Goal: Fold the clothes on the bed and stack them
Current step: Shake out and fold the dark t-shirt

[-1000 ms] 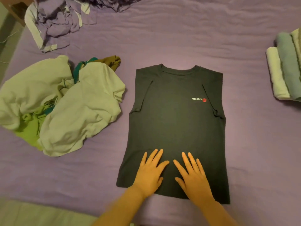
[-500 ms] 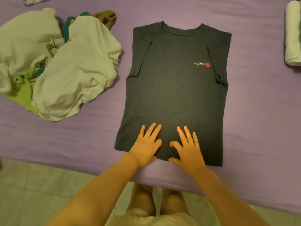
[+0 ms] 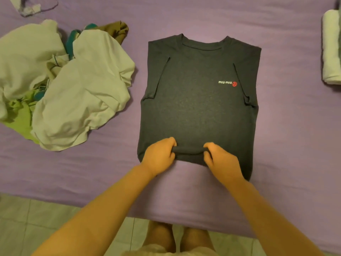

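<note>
Head view, looking down past our forearms: both our hands are clenched on the bottom hem of the dark grey T-shirt [image 3: 199, 108]. Our left hand [image 3: 158, 156] has its fingers curled under a bunched roll of fabric, knuckles up, and our right hand [image 3: 219, 159] pinches the same roll from the other side, thumb tucked beneath the cloth. Between the two hands the hem is gathered into a short raised ridge, lifted slightly off the sheet, while the hem corner beyond our right hand lies flat.

Beyond the grip, the T-shirt lies face up in the middle of the purple bed sheet [image 3: 295, 126], neckline pointing away from us, both sleeves already folded inward over the chest. A small white and red logo [image 3: 227, 83] sits on the chest, toward the right side of our view.

To the left of the shirt, apart from it, lies a crumpled pile of unfolded clothes [image 3: 73, 100]: pale off-white pieces on top, with lime green, teal and brown fabric showing at the edges. At the right edge of the view, well apart from the shirt, rests a folded pale garment [image 3: 332, 50]. Below the mattress edge we see pale floor tiles [image 3: 36, 218] and our own knees.
</note>
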Tool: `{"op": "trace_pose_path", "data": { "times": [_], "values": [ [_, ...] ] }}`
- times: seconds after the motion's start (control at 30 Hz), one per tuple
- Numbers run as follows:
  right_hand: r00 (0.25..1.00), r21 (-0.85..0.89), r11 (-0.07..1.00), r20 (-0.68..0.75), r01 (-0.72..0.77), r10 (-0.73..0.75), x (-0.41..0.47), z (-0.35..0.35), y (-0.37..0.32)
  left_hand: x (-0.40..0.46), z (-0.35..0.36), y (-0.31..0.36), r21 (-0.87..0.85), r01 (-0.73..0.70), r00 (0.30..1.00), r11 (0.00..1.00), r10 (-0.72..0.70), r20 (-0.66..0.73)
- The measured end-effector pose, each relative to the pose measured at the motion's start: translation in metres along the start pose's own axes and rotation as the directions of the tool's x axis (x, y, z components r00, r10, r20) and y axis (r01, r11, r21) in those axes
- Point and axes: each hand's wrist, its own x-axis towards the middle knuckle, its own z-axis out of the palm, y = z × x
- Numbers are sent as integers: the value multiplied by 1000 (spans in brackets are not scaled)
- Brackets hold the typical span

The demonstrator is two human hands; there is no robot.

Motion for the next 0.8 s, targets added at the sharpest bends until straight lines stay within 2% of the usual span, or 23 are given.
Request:
{"op": "trace_pose_path", "data": {
  "times": [0.07,0.17,0.23,0.3,0.43,0.63,0.67,0.73,0.8],
  "values": [
    [999,-100,994,-19,34,-36,22,-14,4,23,-23,-2,-16,65,998,998,-65,5],
    [997,-224,973,60,51,-38,53,-40,12,57,-59,-5,-61,49,999,997,-50,-20],
    [999,-266,964,43,16,-4,72,-59,15,81,-81,-7,-69,77,996,995,-79,-33],
    [999,-208,977,1,-48,49,93,-77,14,105,-100,-9,-73,93,994,993,-97,-50],
    [985,58,985,-59,-160,164,141,-109,7,152,-132,-11,-157,133,989,979,-142,-46],
    [967,189,968,-160,-166,197,210,-140,1,213,-163,-13,-115,215,961,970,-230,-151],
    [965,200,964,-161,-175,209,219,-140,4,220,-164,-12,-85,219,959,972,-230,-166],
    [976,156,976,-134,-152,173,226,-134,14,228,-159,-10,130,193,961,973,-160,-227],
    [991,89,993,-104,-77,86,223,-128,23,228,-147,-6,393,68,944,917,68,-323]
  ]
}}
